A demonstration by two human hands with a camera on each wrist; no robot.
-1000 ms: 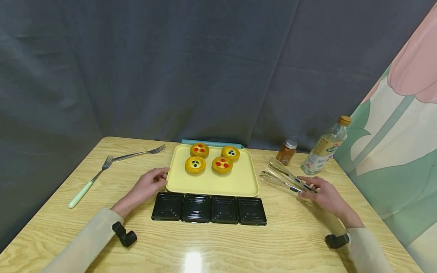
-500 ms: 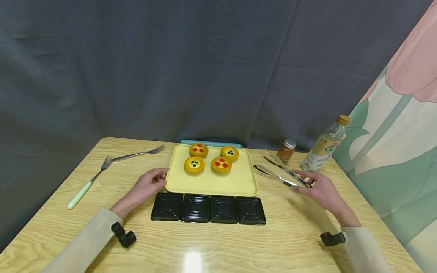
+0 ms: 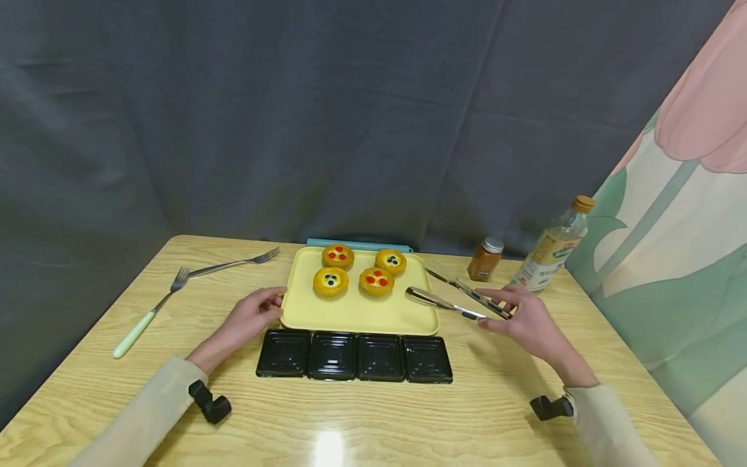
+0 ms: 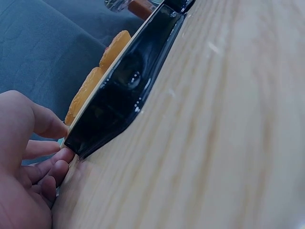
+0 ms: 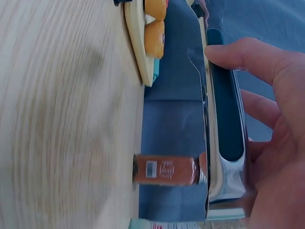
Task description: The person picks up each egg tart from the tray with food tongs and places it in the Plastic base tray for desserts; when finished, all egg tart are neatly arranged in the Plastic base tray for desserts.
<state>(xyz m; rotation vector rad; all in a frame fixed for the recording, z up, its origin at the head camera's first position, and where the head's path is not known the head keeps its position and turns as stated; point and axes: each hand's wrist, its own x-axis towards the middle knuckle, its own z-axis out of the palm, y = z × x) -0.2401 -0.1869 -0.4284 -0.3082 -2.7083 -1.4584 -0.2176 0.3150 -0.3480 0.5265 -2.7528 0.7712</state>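
Metal tongs (image 3: 448, 306) with dark grip pads (image 5: 226, 105) hang above the table, held in my right hand (image 3: 528, 324). Their two arms are spread, the tips reaching over the right edge of the yellow tray (image 3: 327, 316), with nothing between them. My left hand (image 3: 248, 321) holds the tray's left rim between thumb and curled fingers. Several small tarts sit at the back of the tray: a blue-dotted tart (image 3: 330, 282) and a red-dotted tart (image 3: 376, 281) are in its front row. Black square plastic containers (image 3: 332, 357) stand in a row along the tray's front edge.
A green-handled fork (image 3: 137, 332) and a metal fork (image 3: 233, 264) lie at the left. At the back right stand a reddish-brown jar (image 3: 485, 261) and a clear bottle (image 3: 548, 253). A teal object (image 3: 362, 245) lies behind the tray, before a dark curtain (image 3: 292, 123).
My right hand has carried the tongs leftward, from beside the jar to the tray's right edge. The left hand, tray and tarts have stayed in place.
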